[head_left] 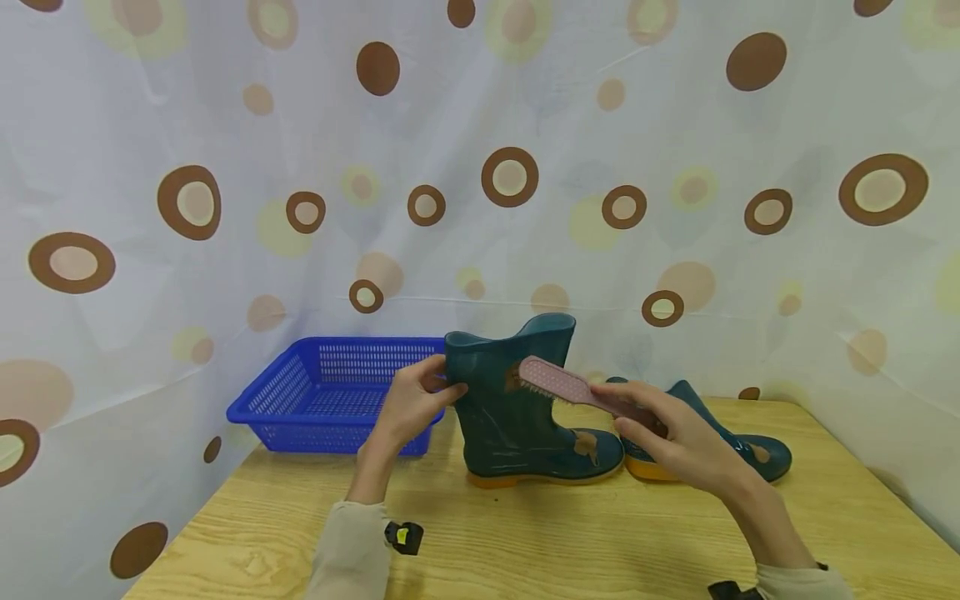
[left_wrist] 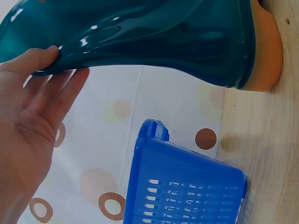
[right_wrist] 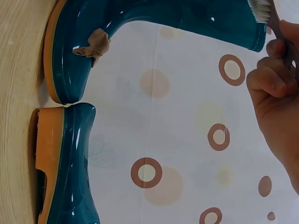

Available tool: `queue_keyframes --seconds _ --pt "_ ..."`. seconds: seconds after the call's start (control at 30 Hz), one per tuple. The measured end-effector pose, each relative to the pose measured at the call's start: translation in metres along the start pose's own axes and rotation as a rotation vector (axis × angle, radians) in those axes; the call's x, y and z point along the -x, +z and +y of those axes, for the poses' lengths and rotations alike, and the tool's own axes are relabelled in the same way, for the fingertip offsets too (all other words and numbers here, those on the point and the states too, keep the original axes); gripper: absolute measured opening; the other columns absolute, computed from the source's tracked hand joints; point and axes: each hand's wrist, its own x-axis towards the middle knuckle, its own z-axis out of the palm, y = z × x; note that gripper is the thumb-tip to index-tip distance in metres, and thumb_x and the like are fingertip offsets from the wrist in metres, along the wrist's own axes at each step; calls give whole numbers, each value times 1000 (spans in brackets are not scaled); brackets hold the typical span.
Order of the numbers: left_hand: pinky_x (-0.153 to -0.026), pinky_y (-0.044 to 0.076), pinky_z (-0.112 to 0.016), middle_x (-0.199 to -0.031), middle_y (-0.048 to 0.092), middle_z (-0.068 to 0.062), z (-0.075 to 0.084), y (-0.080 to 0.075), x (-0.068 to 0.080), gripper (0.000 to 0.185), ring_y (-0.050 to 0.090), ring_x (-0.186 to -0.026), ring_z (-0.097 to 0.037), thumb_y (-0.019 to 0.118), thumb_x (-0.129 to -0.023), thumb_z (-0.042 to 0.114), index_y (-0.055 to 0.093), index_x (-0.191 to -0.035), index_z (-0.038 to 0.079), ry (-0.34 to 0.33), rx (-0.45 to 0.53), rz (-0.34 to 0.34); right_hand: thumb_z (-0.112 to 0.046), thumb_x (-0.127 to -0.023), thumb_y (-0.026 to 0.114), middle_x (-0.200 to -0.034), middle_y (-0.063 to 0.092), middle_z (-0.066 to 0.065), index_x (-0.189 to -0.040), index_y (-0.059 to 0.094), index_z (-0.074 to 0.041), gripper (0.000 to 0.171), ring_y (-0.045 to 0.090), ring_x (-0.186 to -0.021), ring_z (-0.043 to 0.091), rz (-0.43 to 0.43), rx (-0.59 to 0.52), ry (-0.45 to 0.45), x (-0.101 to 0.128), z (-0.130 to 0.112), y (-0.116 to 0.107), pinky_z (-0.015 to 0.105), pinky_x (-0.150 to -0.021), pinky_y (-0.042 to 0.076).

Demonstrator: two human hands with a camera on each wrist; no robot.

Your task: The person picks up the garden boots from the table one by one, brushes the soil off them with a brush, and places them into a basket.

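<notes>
A dark green rubber boot (head_left: 498,429) with an orange sole stands upright on the table, toe to the right. Brown smears mark its shaft and its toe (right_wrist: 96,45). My left hand (head_left: 411,402) pinches the back of the shaft, thumb (left_wrist: 44,58) on the near side and fingers behind. In my right hand (head_left: 678,433) is a pink-backed brush (head_left: 558,382), gripped by its handle. Its pale bristles (right_wrist: 259,10) face the upper shaft at the smear; whether they touch, I cannot tell.
Another green boot (head_left: 765,454) lies to the right, partly hidden by my right hand, with a brown smear on its toe. A blue plastic basket (head_left: 300,417) stands at the left behind my left hand. A patterned curtain (head_left: 465,267) closes off the wooden table's (head_left: 540,542) back.
</notes>
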Motion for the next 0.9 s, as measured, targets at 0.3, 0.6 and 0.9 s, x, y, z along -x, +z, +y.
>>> queue_keyframes --seconds 0.3,0.6,0.9 --pt "-83 60 -40 -114 72 -15 1 -1 0 38 73 -98 -28 72 -91 10 64 -128 8 -43 8 -42 -5 -100 55 -126 63 5 -141 53 -14 42 62 -91 2 133 193 109 5 -2 -10 17 -71 52" --pt "-81 58 -38 -111 72 -11 1 -4 2 35 72 -100 -30 74 -90 16 67 -124 12 -38 25 -83 -16 -104 50 -77 49 -7 -147 46 -19 43 43 -60 3 26 259 168 -2 5 0 22 -57 40" --pt "-77 57 -32 -110 72 -11 0 -4 1 35 73 -95 -24 74 -90 17 67 -124 13 -21 14 -90 -23 -108 42 -138 60 14 -144 50 -10 39 67 -104 21 -10 278 252 -7 -6 9 31 -78 54"
